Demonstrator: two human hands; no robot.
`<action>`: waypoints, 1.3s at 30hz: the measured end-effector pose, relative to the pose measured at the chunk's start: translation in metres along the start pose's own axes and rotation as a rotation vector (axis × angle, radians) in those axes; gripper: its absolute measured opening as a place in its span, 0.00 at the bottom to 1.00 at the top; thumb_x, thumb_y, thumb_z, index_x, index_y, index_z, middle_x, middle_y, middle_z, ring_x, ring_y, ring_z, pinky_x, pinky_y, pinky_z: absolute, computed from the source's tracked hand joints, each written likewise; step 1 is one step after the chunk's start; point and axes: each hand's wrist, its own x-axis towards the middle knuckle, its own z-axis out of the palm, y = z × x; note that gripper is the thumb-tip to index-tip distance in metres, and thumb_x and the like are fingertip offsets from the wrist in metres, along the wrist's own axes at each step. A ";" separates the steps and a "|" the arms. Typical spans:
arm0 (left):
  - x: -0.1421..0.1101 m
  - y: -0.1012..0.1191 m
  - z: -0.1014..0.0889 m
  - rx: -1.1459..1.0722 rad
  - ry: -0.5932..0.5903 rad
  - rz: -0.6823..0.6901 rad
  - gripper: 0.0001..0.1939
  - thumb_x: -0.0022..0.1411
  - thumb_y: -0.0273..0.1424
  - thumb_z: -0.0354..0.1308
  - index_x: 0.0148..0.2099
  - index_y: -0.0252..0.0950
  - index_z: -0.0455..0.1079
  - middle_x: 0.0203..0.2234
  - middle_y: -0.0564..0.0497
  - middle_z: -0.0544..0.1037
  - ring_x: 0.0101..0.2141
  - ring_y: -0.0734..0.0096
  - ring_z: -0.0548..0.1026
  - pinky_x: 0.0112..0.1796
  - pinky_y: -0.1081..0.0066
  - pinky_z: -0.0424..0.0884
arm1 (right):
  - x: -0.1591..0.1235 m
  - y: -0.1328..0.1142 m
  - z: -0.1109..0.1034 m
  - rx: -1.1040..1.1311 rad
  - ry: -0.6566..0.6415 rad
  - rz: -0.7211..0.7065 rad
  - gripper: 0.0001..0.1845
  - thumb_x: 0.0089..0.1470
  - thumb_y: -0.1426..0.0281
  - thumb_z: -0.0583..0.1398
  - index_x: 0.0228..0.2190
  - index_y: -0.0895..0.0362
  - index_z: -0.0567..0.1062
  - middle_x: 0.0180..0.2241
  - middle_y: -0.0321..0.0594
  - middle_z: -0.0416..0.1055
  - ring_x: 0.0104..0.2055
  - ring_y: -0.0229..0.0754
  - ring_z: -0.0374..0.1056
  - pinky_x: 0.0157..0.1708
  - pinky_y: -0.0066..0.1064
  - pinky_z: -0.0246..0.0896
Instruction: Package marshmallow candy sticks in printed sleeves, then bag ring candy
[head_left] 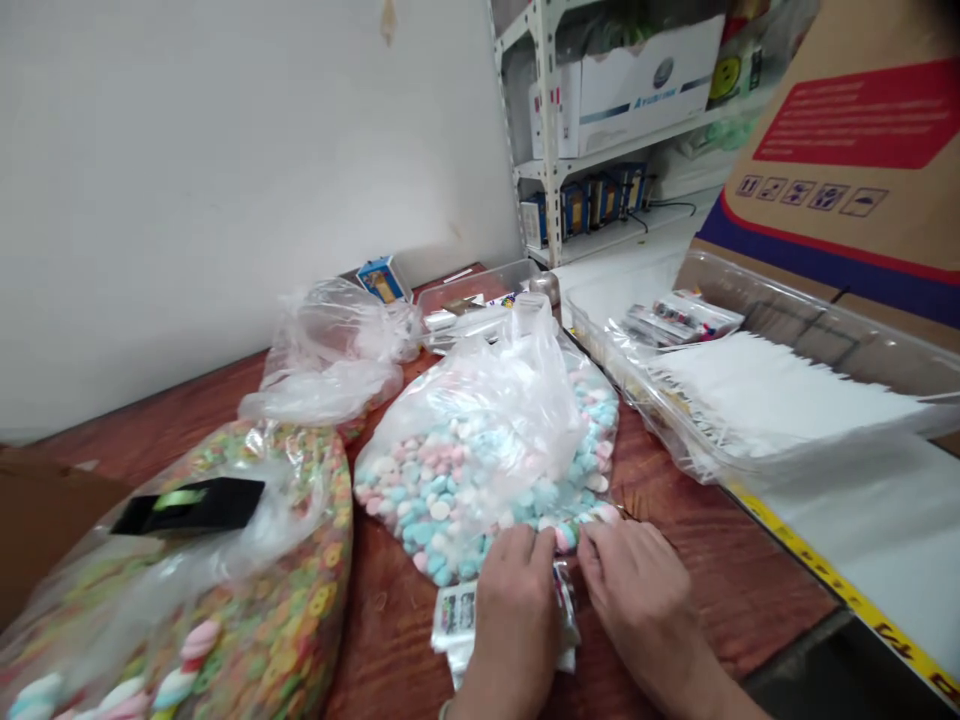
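My left hand (514, 610) lies knuckles up on a stack of small clear printed packets (454, 617) on the red-brown wooden table (697, 560); its fingers are curled down onto the stack. My right hand (637, 590) sits beside it, fingertips pinched at the packets' upper edge. Just beyond both hands is an open clear plastic bag of pastel pink, blue and white candies (487, 470).
A big bag of multicoloured ring candies (285, 600) with a black tape dispenser (191, 505) on it lies at left. A clear tray of white sheets (757, 400) stands at right, a cardboard box (855, 150) behind it, and metal shelving (600, 120) against the wall.
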 end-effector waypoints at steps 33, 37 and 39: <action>-0.007 -0.009 0.015 0.033 0.108 0.061 0.18 0.64 0.25 0.54 0.56 0.32 0.69 0.28 0.49 0.71 0.30 0.64 0.69 0.32 0.67 0.67 | -0.024 -0.010 0.016 1.160 -0.489 0.788 0.24 0.63 0.52 0.53 0.22 0.54 0.66 0.18 0.30 0.59 0.20 0.35 0.54 0.20 0.27 0.49; -0.006 -0.008 0.016 -0.106 0.136 -0.005 0.17 0.66 0.24 0.50 0.54 0.34 0.72 0.27 0.48 0.72 0.29 0.66 0.70 0.31 0.68 0.67 | -0.023 -0.022 0.030 1.452 -0.429 1.071 0.24 0.58 0.49 0.57 0.24 0.56 0.65 0.18 0.25 0.53 0.18 0.31 0.45 0.17 0.25 0.40; -0.003 -0.012 0.012 -0.322 0.111 -0.150 0.16 0.67 0.25 0.49 0.51 0.37 0.75 0.28 0.48 0.73 0.30 0.68 0.71 0.32 0.71 0.67 | -0.022 -0.019 0.029 1.484 -0.409 1.096 0.23 0.57 0.48 0.58 0.26 0.56 0.69 0.18 0.26 0.55 0.18 0.31 0.47 0.17 0.24 0.42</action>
